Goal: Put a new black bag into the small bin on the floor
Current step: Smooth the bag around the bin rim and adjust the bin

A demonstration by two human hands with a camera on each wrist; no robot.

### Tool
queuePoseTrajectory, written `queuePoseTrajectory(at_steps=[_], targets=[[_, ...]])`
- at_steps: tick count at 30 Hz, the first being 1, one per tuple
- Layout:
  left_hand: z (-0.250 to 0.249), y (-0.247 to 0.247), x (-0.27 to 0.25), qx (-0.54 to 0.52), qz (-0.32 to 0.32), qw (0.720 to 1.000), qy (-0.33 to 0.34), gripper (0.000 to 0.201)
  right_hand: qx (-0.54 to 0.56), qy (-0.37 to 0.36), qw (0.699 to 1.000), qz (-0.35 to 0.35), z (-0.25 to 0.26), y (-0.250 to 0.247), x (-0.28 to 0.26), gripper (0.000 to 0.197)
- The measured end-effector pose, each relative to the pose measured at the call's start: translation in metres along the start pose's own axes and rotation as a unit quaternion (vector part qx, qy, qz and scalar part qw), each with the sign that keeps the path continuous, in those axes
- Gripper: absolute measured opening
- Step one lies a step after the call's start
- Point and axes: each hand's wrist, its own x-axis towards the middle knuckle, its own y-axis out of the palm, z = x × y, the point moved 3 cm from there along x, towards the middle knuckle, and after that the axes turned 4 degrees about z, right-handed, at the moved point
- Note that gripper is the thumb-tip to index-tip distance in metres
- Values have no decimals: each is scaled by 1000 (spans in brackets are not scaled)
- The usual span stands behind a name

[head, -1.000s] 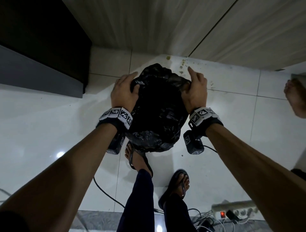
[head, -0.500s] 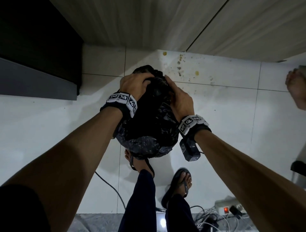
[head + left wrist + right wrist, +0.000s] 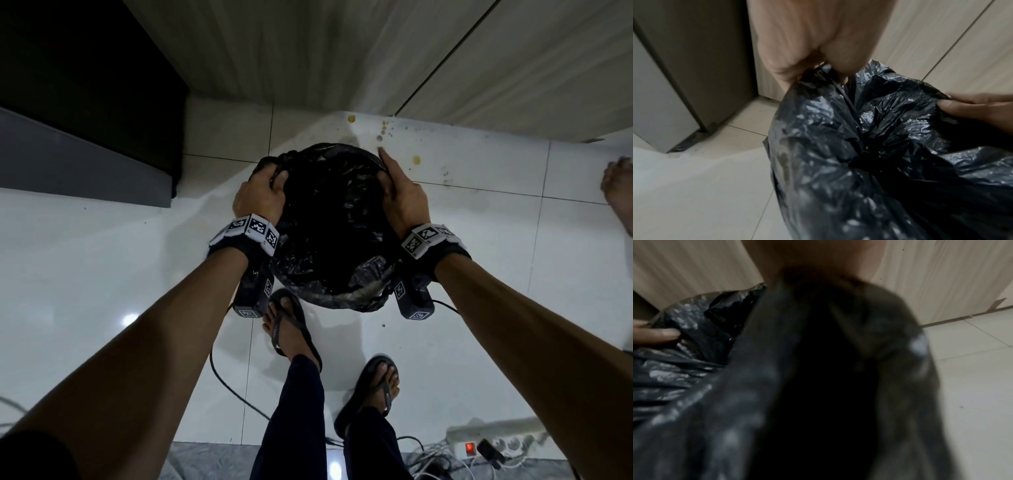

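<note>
A crinkled black bag [image 3: 329, 226] hangs over the white floor in front of my feet, its mouth spread into a round opening. My left hand [image 3: 263, 195] grips the bag's left rim with curled fingers. In the left wrist view the fingers [image 3: 813, 55] pinch bunched plastic [image 3: 859, 146]. My right hand [image 3: 400, 195] holds the right rim, thumb inside the mouth and fingers outside. The right wrist view is blurred, with black plastic [image 3: 694, 321] filling most of it. No bin shows apart from the bag; what lies under the plastic is hidden.
A dark cabinet [image 3: 85, 113] stands at the left, and a pale wood-panel wall [image 3: 342, 51] lies behind. Stains [image 3: 416, 159] spot the floor near the wall. My sandalled feet [image 3: 291, 329] stand just behind the bag. A power strip [image 3: 493, 442] and cables lie lower right. Another person's foot [image 3: 620, 192] is at the right edge.
My hands were close together on top of the bunched bag; they have moved apart, and the bag's mouth is now stretched wide and round.
</note>
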Motion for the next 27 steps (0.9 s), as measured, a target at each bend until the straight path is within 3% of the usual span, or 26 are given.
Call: queuePoseTrajectory(at_steps=[3, 5, 8, 12, 16, 19, 23, 27], targets=[[-3, -2, -3, 17, 2, 1000, -2, 34, 1, 19, 999, 39, 2, -3, 0, 48], [-10, -7, -3, 40, -23, 998, 33, 37, -28, 5, 1000, 5, 6, -9, -2, 54], [-36, -10, -1, 58, -46, 987, 145, 50, -63, -35, 994, -87, 16, -12, -15, 55], [-72, 5, 6, 88, 44, 959, 264, 51, -45, -27, 996, -78, 22, 11, -30, 58], [-81, 21, 17, 127, 104, 947, 276, 47, -100, 13, 994, -48, 15, 23, -29, 70], [-79, 18, 25, 125, 67, 950, 280, 39, -157, 2, 986, -50, 15, 24, -26, 70], [-77, 9, 31, 94, 61, 957, 269, 34, -172, -27, 983, -54, 11, 17, -22, 62], [-67, 10, 31, 69, 76, 965, 240, 32, -96, -10, 995, -8, 3, 1, -13, 48]])
